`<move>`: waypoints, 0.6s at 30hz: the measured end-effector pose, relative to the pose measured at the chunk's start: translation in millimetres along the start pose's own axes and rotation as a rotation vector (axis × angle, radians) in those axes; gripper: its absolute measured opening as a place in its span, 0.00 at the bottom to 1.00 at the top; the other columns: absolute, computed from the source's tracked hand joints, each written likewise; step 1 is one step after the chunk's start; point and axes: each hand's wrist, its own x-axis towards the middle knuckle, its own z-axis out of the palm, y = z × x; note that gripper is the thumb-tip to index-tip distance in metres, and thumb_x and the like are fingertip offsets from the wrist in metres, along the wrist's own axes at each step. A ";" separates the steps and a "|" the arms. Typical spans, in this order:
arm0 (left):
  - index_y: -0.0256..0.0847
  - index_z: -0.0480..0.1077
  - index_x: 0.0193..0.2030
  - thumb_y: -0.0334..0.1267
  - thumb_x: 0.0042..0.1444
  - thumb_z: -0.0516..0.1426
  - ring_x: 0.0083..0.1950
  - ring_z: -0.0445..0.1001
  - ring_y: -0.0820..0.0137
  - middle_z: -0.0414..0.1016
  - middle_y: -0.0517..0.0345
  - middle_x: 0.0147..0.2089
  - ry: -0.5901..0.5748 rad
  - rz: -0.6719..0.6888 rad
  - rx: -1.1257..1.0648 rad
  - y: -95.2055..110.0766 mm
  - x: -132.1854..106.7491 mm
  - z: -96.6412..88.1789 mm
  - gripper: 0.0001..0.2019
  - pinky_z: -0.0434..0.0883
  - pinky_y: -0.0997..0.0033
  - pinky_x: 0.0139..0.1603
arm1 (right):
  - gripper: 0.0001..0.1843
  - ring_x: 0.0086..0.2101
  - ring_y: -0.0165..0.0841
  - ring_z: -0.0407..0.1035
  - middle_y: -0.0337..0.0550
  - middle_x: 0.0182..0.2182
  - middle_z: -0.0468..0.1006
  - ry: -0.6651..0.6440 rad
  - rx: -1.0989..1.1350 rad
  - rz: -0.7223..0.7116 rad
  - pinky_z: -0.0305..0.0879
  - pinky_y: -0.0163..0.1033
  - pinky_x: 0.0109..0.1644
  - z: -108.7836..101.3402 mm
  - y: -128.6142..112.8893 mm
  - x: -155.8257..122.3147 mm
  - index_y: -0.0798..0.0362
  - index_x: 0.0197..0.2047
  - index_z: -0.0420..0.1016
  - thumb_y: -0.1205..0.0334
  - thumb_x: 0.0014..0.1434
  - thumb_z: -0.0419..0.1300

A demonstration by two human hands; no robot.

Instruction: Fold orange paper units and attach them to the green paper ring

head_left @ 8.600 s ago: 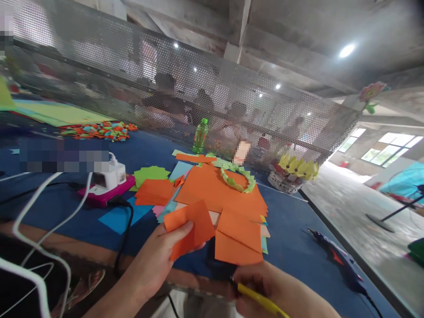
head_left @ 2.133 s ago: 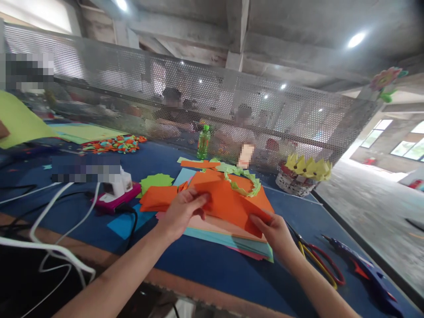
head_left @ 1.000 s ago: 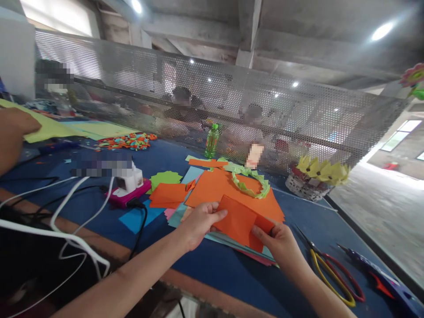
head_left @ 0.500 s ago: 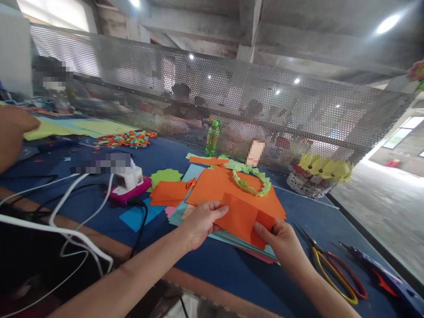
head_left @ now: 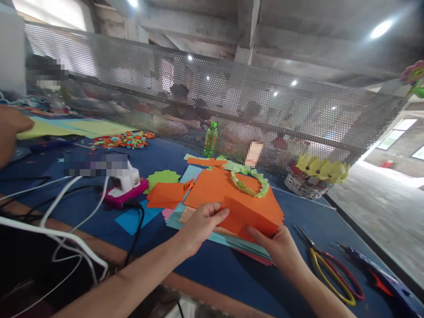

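Between my two hands is a piece of orange paper [head_left: 243, 219], held over a stack of coloured sheets. My left hand [head_left: 206, 225] pinches its left edge between thumb and fingers. On its right end, my right hand [head_left: 274, 240] grips with the thumb on top and the fingers hidden behind. Under it lies a large orange sheet [head_left: 207, 185] on top of light blue sheets [head_left: 228, 241]. A ring of folded green paper [head_left: 236, 181] rests on the orange sheet. Left of the stack are a folded orange paper [head_left: 165, 194] and green paper pieces [head_left: 162, 179].
Scissors [head_left: 326, 269] and a blue hot glue gun [head_left: 380, 274] lie at the right. A green bottle [head_left: 210, 140] and a basket with yellow folded paper [head_left: 309, 179] stand near the mesh partition [head_left: 132, 75]. Left are a pink power strip [head_left: 121, 198], cables and another person's hand [head_left: 13, 128].
The orange paper's right part, earlier showing a darker vertical flap, now appears as a narrower strip folded lengthwise. My right thumb has slid left along its lower edge. The view shifted slightly.
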 end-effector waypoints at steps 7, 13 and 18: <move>0.39 0.80 0.35 0.36 0.46 0.66 0.31 0.74 0.68 0.81 0.56 0.37 0.103 0.089 0.198 -3.5 4.7 -7.9 0.09 0.69 0.72 0.35 | 0.09 0.36 0.42 0.76 0.43 0.31 0.85 0.010 -0.163 -0.063 0.71 0.40 0.40 -14.5 11.8 9.4 0.48 0.32 0.87 0.52 0.52 0.70; 0.39 0.80 0.36 0.32 0.47 0.64 0.26 0.77 0.70 0.78 0.60 0.27 0.061 0.023 0.161 -3.2 2.7 -4.1 0.08 0.70 0.74 0.30 | 0.09 0.35 0.41 0.76 0.43 0.33 0.85 -0.062 -0.197 -0.023 0.69 0.41 0.40 -15.7 24.0 11.8 0.48 0.35 0.87 0.56 0.53 0.67; 0.39 0.81 0.33 0.30 0.45 0.66 0.32 0.79 0.69 0.80 0.60 0.28 0.028 -0.006 0.053 -1.5 4.5 0.7 0.06 0.74 0.73 0.39 | 0.10 0.36 0.41 0.76 0.43 0.34 0.85 -0.033 -0.220 -0.015 0.68 0.42 0.41 -12.7 22.0 9.8 0.49 0.36 0.87 0.55 0.54 0.66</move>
